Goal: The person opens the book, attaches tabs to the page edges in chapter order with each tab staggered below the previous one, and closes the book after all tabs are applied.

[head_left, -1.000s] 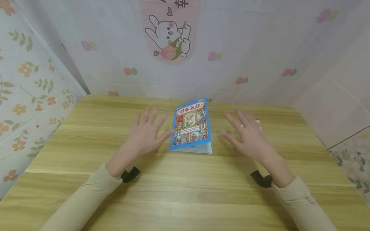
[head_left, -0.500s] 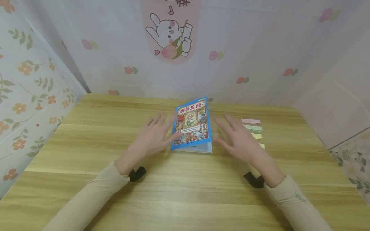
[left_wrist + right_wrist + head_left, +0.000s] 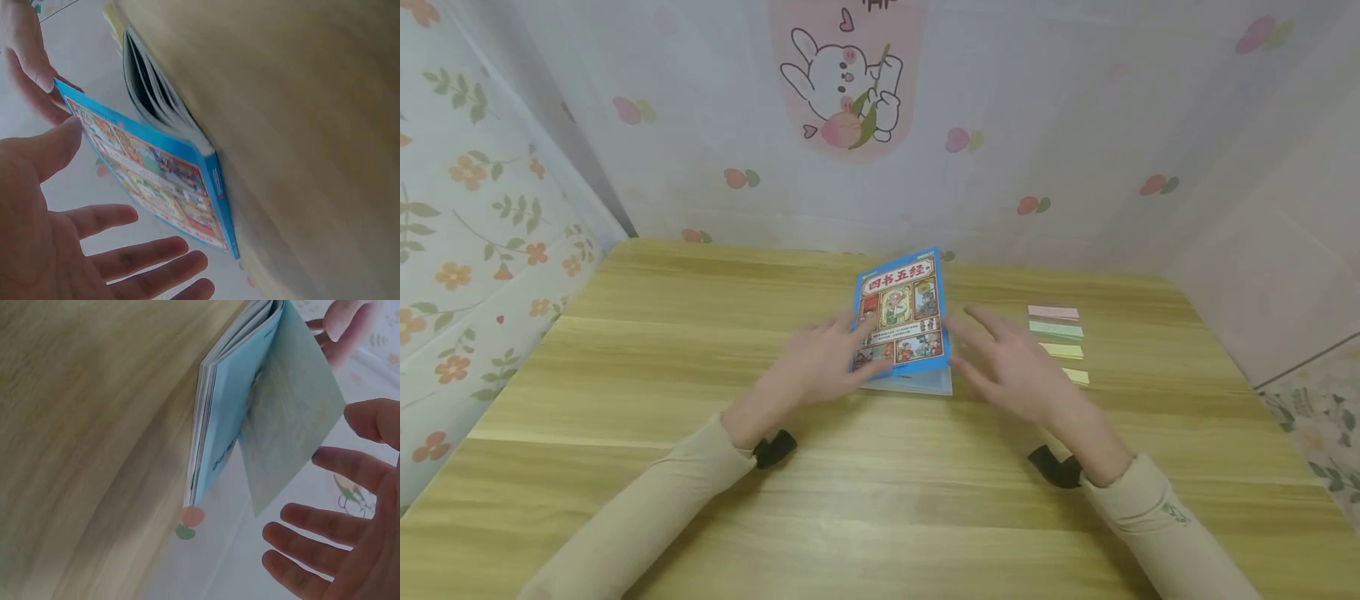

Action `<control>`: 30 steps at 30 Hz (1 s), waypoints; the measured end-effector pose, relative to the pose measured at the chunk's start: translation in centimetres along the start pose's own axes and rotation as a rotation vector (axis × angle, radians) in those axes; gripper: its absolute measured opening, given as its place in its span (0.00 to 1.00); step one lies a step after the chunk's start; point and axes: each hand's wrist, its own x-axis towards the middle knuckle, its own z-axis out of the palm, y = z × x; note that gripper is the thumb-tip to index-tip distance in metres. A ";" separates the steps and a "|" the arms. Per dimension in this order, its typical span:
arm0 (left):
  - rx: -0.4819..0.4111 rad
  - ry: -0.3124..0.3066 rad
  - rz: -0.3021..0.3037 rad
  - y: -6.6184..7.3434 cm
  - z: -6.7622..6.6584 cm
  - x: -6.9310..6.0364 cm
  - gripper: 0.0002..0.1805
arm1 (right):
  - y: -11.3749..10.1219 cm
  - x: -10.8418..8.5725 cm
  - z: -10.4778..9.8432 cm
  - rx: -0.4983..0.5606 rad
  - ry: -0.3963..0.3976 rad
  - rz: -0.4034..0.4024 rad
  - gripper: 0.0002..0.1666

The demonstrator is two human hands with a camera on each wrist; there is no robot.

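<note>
On the wooden table lies a blue-bordered picture book [image 3: 898,321], its front cover raised at the right side. My left hand [image 3: 808,362] hovers at the cover's left side, fingers spread. In the left wrist view its thumb [image 3: 59,147] comes up to the cover's outer edge; I cannot tell whether it touches. My right hand [image 3: 1018,371] is at the cover's right edge. The right wrist view has the thumb and index fingertips close to the edge of the cover [image 3: 294,406], the other fingers extended. Pages [image 3: 162,100] fan slightly under the cover.
Right of the right hand lie several stacks of paper strips: pink [image 3: 1052,312], green [image 3: 1056,331], yellow [image 3: 1063,352] and pale yellow [image 3: 1078,377]. A printed curtain [image 3: 1037,125] hangs behind the wooden table [image 3: 887,500], with a floral cloth [image 3: 490,217] at left.
Both hands have moved inward to the book, the left going right over the cover and the right going left to its edge. The paper strips have come into sight.
</note>
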 end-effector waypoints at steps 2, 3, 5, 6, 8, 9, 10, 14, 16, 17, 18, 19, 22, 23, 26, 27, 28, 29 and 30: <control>0.007 -0.015 0.008 0.1 0.2 0.1 0.42 | -0.1 0.1 0.1 -0.005 0.002 -0.017 0.28; 0.009 -0.023 0.011 0.1 0.3 0.1 0.42 | -0.1 0.1 0.2 -0.006 -0.001 -0.021 0.27; 0.014 -0.042 0.015 0.1 0.5 0.2 0.42 | -0.1 0.1 0.3 -0.009 -0.013 -0.026 0.26; 0.020 -0.051 0.017 0.1 0.5 0.2 0.43 | -0.1 0.1 0.3 -0.009 -0.020 -0.026 0.25; 0.027 -0.063 0.025 0.2 0.7 0.3 0.44 | -0.2 0.2 0.4 -0.008 -0.034 -0.026 0.24; 0.031 -0.068 0.030 0.2 0.7 0.3 0.44 | -0.3 0.2 0.5 -0.008 -0.039 -0.026 0.24; 0.032 -0.071 0.034 0.3 0.8 0.4 0.44 | -0.3 0.2 0.6 -0.010 -0.045 -0.024 0.25; 0.031 -0.074 0.043 0.4 0.9 0.4 0.44 | -0.6 0.3 0.9 -0.022 -0.056 -0.022 0.27; 0.029 -0.075 0.044 0.5 0.9 0.4 0.44 | -0.7 0.4 1.1 -0.034 -0.057 -0.021 0.29; 0.031 -0.075 0.045 0.5 0.9 0.4 0.44 | -0.8 0.5 1.1 -0.041 -0.055 -0.026 0.30; 0.031 -0.074 0.047 0.5 0.9 0.4 0.44 | -0.9 0.5 1.2 -0.045 -0.054 -0.027 0.31; 0.031 -0.072 0.050 0.5 0.9 0.5 0.44 | -0.9 0.6 1.3 -0.052 -0.054 -0.027 0.33; 0.032 -0.067 0.057 0.5 1.0 0.5 0.43 | -0.9 0.7 1.6 -0.064 -0.064 -0.011 0.36; 0.033 -0.068 0.059 0.5 1.0 0.6 0.43 | -0.9 0.8 1.7 -0.064 -0.070 -0.004 0.38; 0.030 -0.077 0.056 0.5 1.1 0.6 0.41 | -1.0 0.9 2.0 -0.071 -0.086 0.022 0.41; 0.024 -0.081 0.054 0.5 1.1 0.7 0.41 | -1.0 1.0 2.1 -0.074 -0.090 0.028 0.42; 0.022 -0.082 0.053 0.5 1.1 0.7 0.40 | -1.1 1.0 2.1 -0.075 -0.094 0.033 0.42; 0.018 -0.085 0.052 0.5 1.0 0.7 0.39 | -1.1 1.0 2.2 -0.078 -0.096 0.034 0.43; 0.014 -0.086 0.050 0.5 1.0 0.8 0.39 | -1.1 1.0 2.3 -0.082 -0.098 0.035 0.43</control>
